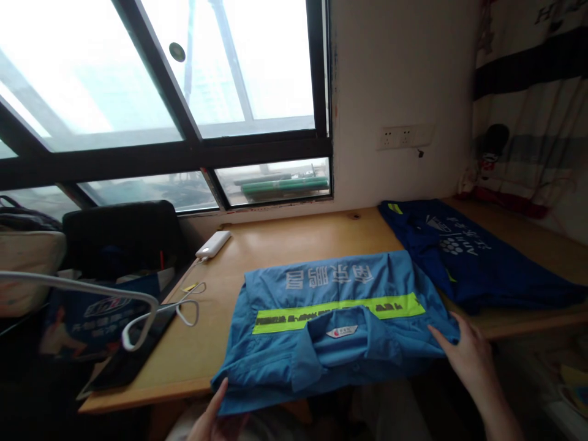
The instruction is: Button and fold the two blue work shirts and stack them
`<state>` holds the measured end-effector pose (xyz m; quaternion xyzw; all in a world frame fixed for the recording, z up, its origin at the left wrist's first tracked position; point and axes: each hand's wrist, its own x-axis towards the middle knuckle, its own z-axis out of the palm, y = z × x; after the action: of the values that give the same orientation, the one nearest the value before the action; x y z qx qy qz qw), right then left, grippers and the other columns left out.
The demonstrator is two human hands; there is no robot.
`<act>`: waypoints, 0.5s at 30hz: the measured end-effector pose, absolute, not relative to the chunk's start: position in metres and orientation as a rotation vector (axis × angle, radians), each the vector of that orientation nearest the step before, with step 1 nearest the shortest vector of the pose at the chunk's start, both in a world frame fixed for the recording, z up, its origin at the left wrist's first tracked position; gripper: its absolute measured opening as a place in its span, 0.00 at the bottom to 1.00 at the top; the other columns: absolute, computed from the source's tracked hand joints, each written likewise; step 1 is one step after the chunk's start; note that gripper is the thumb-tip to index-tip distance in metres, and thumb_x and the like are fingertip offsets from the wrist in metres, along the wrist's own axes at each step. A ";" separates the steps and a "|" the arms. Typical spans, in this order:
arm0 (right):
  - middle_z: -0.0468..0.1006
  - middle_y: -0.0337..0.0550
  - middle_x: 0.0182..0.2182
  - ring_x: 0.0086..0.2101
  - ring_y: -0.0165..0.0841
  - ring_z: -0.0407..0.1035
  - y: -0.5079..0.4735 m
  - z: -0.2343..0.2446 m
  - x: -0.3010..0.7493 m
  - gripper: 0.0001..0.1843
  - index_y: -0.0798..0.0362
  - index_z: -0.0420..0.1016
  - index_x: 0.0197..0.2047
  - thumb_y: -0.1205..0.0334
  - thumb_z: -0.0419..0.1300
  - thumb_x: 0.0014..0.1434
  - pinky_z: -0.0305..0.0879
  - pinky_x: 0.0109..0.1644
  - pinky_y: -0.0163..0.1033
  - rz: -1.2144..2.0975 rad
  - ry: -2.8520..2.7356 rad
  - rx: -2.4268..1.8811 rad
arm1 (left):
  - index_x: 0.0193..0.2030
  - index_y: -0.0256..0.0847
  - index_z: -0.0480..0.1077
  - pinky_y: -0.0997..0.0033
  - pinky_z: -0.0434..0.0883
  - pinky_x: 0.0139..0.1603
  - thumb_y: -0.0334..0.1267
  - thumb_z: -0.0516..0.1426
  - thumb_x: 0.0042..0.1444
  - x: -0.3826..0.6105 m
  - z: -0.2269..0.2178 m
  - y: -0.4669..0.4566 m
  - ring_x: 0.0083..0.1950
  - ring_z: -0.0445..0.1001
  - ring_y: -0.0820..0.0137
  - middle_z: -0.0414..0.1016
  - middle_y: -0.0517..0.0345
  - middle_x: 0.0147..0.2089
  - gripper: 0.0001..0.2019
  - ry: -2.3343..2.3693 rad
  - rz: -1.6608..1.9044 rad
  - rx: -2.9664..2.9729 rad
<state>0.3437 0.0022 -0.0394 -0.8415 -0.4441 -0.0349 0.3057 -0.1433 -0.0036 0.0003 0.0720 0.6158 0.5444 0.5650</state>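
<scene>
A light blue work jacket (275, 361) lies partly folded on the wooden table, its collar toward me and its front edge over the table's near side. Across it runs a yellow-green reflective strip, with pale printed characters beyond. My left hand (212, 415) pinches the near left corner, thumb on top and fingers hidden beneath the cloth. At the right end, my right hand (469, 350) grips the jacket's edge, thumb above and the other fingers mostly out of sight. A dark blue garment (487, 269) with white print is spread flat behind the right hand.
On the wooden table (202, 343), a white power bank (214, 244) with a cable sits at the far left, and a dark flat item (133, 355) lies along the left edge. A black chair (124, 239) and bags stand left. A window and wall sockets (405, 137) are behind.
</scene>
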 end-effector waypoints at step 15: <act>0.78 0.46 0.29 0.32 0.42 0.71 -0.048 0.034 0.354 0.13 0.53 0.75 0.25 0.58 0.65 0.31 0.67 0.38 0.44 1.332 -0.552 -1.418 | 0.35 0.37 0.68 0.74 0.71 0.24 0.30 0.60 0.42 -0.119 0.030 0.007 0.28 0.73 0.68 0.74 0.59 0.28 0.11 1.590 1.285 0.349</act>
<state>0.3543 -0.0483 0.0336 -0.5942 -0.2315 0.5581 0.5309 -0.1191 0.0070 0.0298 0.1447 0.6599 0.5333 0.5090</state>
